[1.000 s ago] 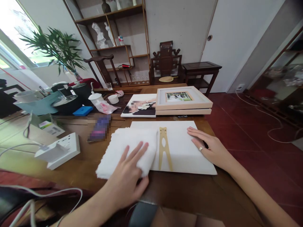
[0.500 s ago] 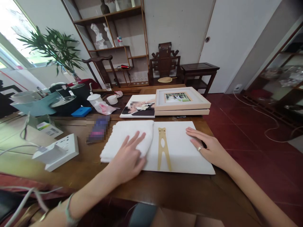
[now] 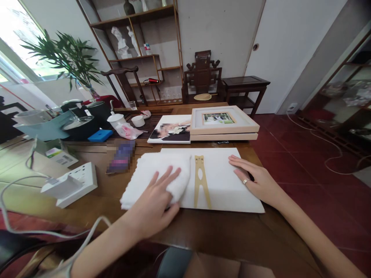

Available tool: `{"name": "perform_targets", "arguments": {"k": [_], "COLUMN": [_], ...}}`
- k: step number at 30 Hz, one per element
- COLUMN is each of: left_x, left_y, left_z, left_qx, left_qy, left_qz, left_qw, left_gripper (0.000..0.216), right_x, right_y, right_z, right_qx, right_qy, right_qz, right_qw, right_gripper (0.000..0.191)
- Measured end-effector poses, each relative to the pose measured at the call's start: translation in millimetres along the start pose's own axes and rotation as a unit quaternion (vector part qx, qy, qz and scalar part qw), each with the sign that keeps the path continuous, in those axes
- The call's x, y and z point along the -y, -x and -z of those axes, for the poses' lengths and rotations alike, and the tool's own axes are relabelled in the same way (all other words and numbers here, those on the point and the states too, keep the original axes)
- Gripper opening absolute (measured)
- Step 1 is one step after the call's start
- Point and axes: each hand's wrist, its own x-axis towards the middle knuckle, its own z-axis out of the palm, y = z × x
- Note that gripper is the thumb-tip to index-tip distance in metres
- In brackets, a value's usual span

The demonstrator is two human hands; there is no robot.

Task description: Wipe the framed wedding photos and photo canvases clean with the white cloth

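Note:
My left hand (image 3: 158, 199) lies on a folded white towel (image 3: 153, 164), palm down with fingers stretched out and apart. The towel covers the left part of a flat white board (image 3: 223, 175). On the board's middle is a flat gold-coloured A-shaped piece (image 3: 200, 181) with a slot and small holes near its top. My right hand (image 3: 255, 179), with a ring on one finger, rests open along the board's right edge. Its fingertips touch the board's surface.
Behind the board lie a photo print (image 3: 169, 129) and stacked light-wood frames (image 3: 224, 122). A blurred-out purple item (image 3: 121, 156), a white power strip (image 3: 79, 185), a blue box (image 3: 100, 135) and a white teapot (image 3: 116, 118) stand left on the wooden table (image 3: 220, 227).
My left hand and the towel have slid a little toward the near edge of the table, baring the board's far left edge. My right hand stays in place.

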Motion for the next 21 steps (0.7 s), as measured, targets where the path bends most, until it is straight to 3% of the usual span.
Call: {"name": "perform_targets", "arguments": {"k": [4, 10, 13, 18, 21], "left_x": [23.1, 24.4, 5.5, -36.8, -46.3], "left_y": [-32.0, -47.8, -28.9, 26.3, 41.2], "left_z": [2.4, -6.8, -7.5, -4.3, -2.9], "left_qx": [0.028, -0.023, -0.019, -0.019, -0.008], "left_qy": [-0.020, -0.036, -0.027, 0.023, 0.042], "left_qz": [0.046, 0.104, 0.085, 0.014, -0.006], "left_qw": [0.998, 0.994, 0.996, 0.999, 0.999], "left_gripper": [0.038, 0.038, 0.038, 0.031, 0.028], "right_x": [-1.1, -4.4, -3.9, 0.5, 2.1], "right_y": [-0.1, -0.1, 0.1, 0.3, 0.2], "right_z": [-0.2, -0.7, -0.5, 0.3, 0.7], "right_qx": [-0.007, -0.002, 0.003, 0.001, -0.004], "right_qy": [-0.005, 0.000, 0.003, -0.008, -0.013], "right_qz": [0.005, 0.007, -0.001, -0.007, -0.009], "right_qw": [1.000, 1.000, 1.000, 1.000, 1.000], "right_gripper": [0.035, 0.035, 0.035, 0.036, 0.035]}}
